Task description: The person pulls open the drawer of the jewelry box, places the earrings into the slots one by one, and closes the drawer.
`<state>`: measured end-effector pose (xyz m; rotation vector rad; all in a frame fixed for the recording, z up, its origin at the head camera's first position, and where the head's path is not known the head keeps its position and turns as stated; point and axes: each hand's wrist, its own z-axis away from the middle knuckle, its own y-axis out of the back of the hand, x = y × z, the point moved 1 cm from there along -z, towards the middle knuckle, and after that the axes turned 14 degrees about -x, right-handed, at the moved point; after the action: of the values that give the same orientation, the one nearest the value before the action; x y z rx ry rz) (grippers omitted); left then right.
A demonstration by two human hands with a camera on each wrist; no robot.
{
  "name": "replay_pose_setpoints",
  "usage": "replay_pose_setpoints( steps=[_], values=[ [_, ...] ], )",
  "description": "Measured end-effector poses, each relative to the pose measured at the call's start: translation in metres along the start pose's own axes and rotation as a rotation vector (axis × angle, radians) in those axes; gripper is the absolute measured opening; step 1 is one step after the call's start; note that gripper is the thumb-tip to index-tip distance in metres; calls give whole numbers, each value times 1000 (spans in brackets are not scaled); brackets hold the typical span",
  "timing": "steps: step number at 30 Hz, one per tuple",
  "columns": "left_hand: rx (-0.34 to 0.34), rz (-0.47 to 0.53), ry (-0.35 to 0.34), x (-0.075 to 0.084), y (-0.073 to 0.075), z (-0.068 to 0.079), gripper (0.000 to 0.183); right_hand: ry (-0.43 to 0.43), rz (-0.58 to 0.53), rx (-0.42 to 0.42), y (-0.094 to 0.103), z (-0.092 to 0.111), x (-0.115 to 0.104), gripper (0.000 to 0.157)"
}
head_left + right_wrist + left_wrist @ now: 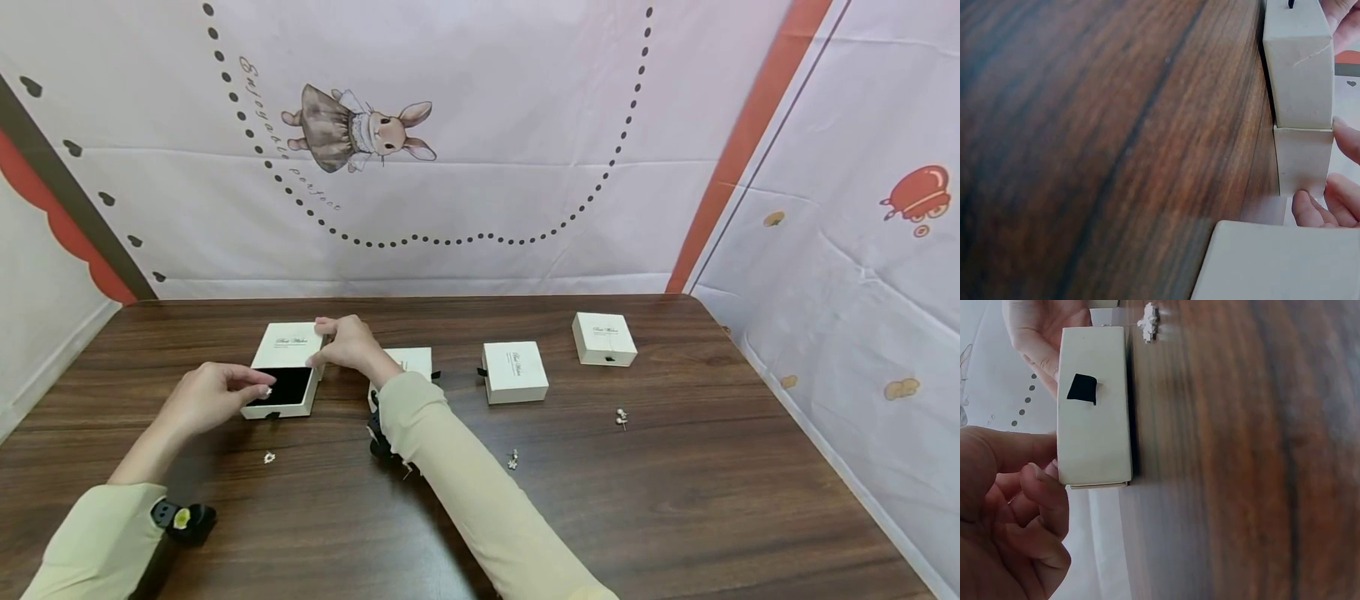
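A small white jewelry box stands at the left of the table with its drawer pulled out toward me, showing a black lining. Over the drawer's left side, my left hand pinches a tiny shiny earring. My right hand grips the box's sleeve at its far right corner, thumb along the right side. In the left wrist view, the drawer's front with its black pull tab faces the camera, hiding the earring. Another small earring lies on the wood in front of the box.
Partly behind my right forearm is a second white box. Two more closed boxes, one center-right and one farther right, stand along the back. Small earrings lie in front of them, one pair nearer and another right.
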<state>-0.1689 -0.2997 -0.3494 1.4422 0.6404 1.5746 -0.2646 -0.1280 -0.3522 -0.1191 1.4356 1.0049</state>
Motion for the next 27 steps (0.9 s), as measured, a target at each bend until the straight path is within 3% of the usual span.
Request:
replay_pose_setpoints(
  steps=[27],
  values=[
    [46,-112,-6,6,-2,-4,19,5,38,3,0,-3,1,61]
  ],
)
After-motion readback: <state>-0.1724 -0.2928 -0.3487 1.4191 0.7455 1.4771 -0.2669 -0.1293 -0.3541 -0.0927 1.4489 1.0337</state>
